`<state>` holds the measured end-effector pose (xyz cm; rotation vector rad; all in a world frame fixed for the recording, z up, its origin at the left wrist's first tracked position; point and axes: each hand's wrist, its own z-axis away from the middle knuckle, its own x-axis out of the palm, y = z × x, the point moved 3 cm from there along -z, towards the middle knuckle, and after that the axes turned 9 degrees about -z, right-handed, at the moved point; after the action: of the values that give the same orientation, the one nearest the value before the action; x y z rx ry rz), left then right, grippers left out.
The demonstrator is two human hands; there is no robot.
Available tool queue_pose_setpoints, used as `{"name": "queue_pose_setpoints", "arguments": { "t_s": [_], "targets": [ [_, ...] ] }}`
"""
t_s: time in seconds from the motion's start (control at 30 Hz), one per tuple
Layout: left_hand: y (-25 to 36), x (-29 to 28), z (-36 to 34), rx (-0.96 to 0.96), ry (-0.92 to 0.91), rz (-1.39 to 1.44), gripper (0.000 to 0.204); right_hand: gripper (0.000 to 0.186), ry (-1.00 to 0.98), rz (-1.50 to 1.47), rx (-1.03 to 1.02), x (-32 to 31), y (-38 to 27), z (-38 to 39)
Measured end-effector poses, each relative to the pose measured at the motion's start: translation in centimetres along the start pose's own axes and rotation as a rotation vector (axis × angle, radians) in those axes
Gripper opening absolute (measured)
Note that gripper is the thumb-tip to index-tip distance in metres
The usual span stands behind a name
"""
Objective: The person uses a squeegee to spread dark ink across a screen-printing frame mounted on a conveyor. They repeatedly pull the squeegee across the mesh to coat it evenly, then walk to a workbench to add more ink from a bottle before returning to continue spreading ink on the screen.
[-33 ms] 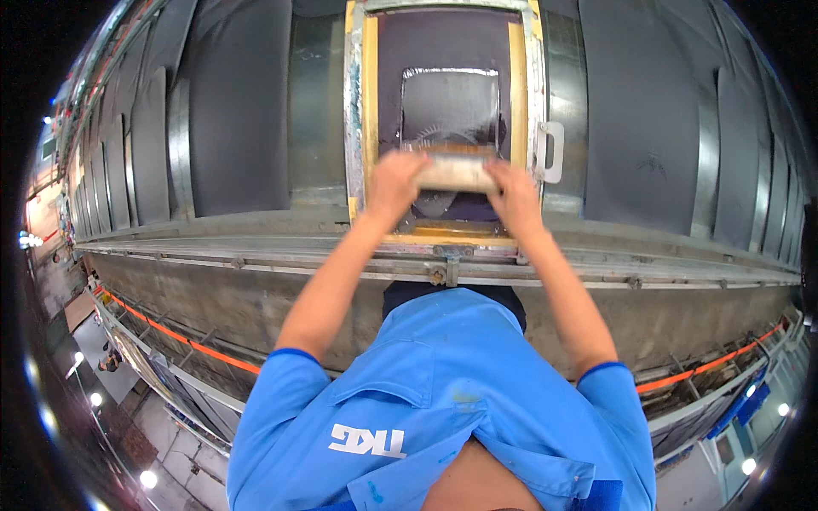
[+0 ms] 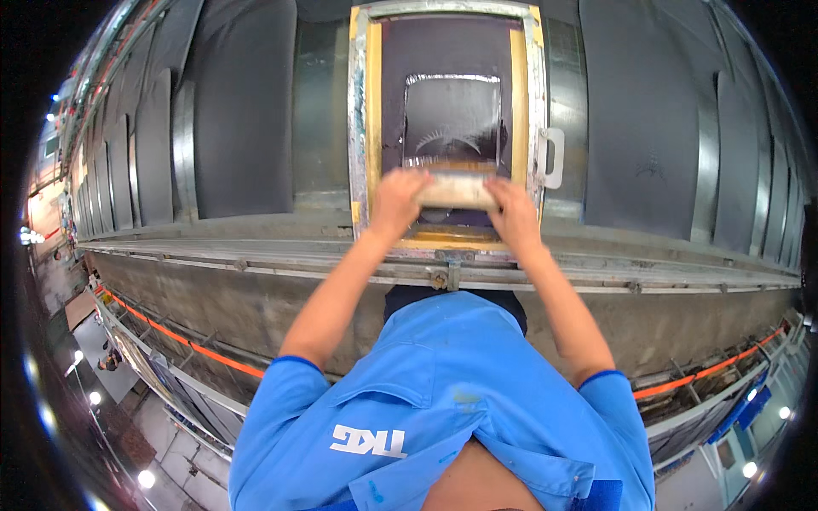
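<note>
Squeegee (image 2: 458, 192) pulled slightly closer

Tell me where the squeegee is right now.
In the head view, the pale squeegee is slightly above and right of centre, gripped between the left hand and right hand over the near half of the printing screen.

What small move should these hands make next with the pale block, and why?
Perhaps draw the pale block slightly toward the near edge of the frame, both ends together: the left hand and right hand hold its two ends, and a narrow dark strip shows between block and edge.
</note>
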<state>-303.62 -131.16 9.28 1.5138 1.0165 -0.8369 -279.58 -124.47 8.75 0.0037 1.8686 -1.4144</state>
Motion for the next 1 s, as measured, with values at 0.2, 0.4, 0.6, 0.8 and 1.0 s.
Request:
{"name": "queue_pose_setpoints", "arguments": {
  "t_s": [0.2, 0.4, 0.6, 0.8, 1.0],
  "targets": [
    [-0.7, -1.9, -0.1, -0.116, -0.123, 0.208, 0.043, 0.053, -0.083, -0.280, 0.141, -3.5, -0.8, -0.1],
    [-5.5, -2.1, -15.2, -0.260, -0.187, 0.169, 0.031, 0.041, 0.346, -0.079, 0.355, -8.5, 12.2, -7.2],
    [-4.8, -1.6, -12.4, -0.089, 0.046, 0.030, 0.049, 0.030, 0.485, -0.136, 0.335, -6.2, 11.0, -9.6],
    [-0.7, -2.0, 0.2, 0.039, 0.003, 0.075, 0.068, 0.031, 0.592, -0.018, 0.296, -8.1, 4.5, -10.2],
    [-2.6, -6.9, 10.4, -0.019, -0.017, 0.157, 0.066, 0.031, 0.560, -0.146, 0.307, -2.1, -2.7, -12.4]
  ]
}}
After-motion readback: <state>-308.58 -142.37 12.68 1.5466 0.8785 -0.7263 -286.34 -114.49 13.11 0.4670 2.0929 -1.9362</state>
